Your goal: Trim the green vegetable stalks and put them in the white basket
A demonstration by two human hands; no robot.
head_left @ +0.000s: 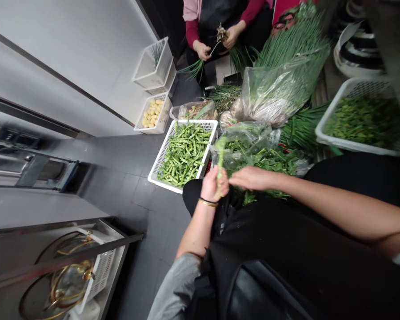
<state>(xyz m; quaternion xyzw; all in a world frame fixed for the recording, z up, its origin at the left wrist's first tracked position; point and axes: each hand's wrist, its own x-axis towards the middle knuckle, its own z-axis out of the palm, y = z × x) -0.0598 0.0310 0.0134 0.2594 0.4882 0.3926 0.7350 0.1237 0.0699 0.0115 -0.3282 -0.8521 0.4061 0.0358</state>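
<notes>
My left hand (215, 183) is closed around a pale green vegetable stalk (221, 155), which stands upright out of the fist and is blurred at its top. Just right of the stalk, my right hand (251, 178) has its fingers pressed together and pointing toward it; whatever is between the fingertips is too small to make out. Under and behind my hands lie leafy greens (270, 160) in an open clear plastic bag (250, 129). To the left, a white slotted basket (158, 166) holds many similar green stalks (186, 153).
Opposite, a co-worker's hands (231, 36) hold rooted spring onions. A big bag of long green stems (286, 75) stands right of them. A basket of greens (363, 120) is at right; a basket of potatoes (152, 113) and stacked bins (153, 66) line the wall. Lower left is a metal shelf (120, 242).
</notes>
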